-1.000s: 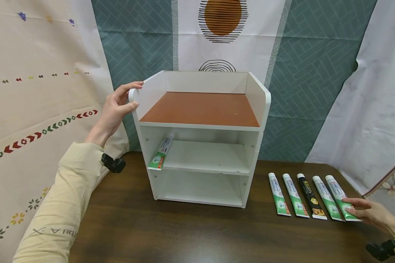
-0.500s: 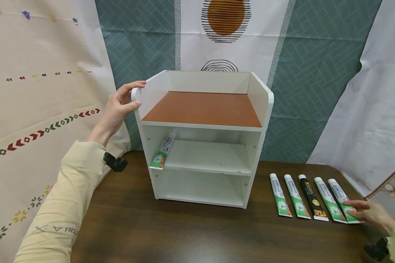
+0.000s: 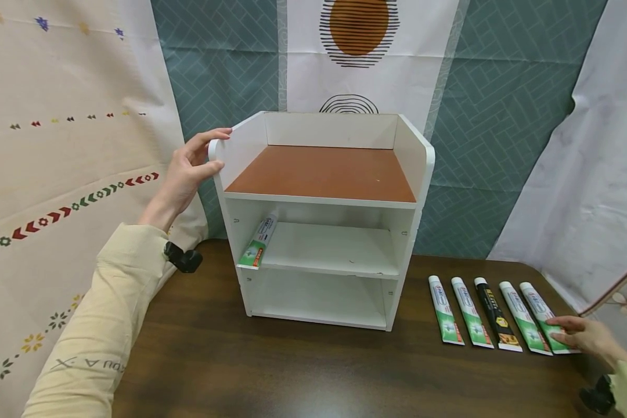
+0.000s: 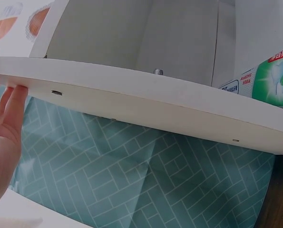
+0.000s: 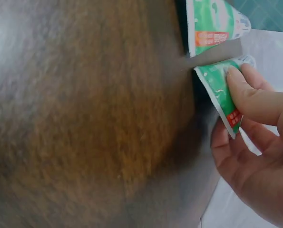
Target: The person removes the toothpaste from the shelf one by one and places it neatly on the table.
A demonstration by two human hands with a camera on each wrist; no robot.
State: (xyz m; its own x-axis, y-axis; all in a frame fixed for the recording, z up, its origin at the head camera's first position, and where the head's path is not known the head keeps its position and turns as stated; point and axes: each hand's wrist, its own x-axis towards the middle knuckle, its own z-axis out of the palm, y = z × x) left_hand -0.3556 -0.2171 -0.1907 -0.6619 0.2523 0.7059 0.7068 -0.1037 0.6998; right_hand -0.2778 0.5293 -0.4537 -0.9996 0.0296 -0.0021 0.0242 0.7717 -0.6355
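Note:
My left hand (image 3: 180, 177) holds the upper left side panel of a small white shelf unit (image 3: 339, 202), thumb at its front edge and fingers over the top. In the left wrist view, fingers (image 4: 16, 107) lie against the panel's outer face. A green and white toothpaste tube (image 3: 258, 241) lies at the left of the middle shelf, its flat end at the front edge. At the far right, my right hand (image 3: 590, 338) pinches the lower end of the rightmost toothpaste tube (image 3: 538, 306). The right wrist view shows the thumb (image 5: 243, 92) on top of that tube and fingers below.
Left of the held tube lie several more tubes in a row: green and white tubes (image 3: 446, 310) and a black tube (image 3: 496, 313). They rest on the dark wooden table (image 3: 303, 371). Patterned cloths (image 3: 501, 116) hang behind and at both sides.
The view has shifted slightly. My right hand and the rightmost tube have made small movements, its lower end shifting a little relative to the neighbouring tube. The left hand keeps its hold.

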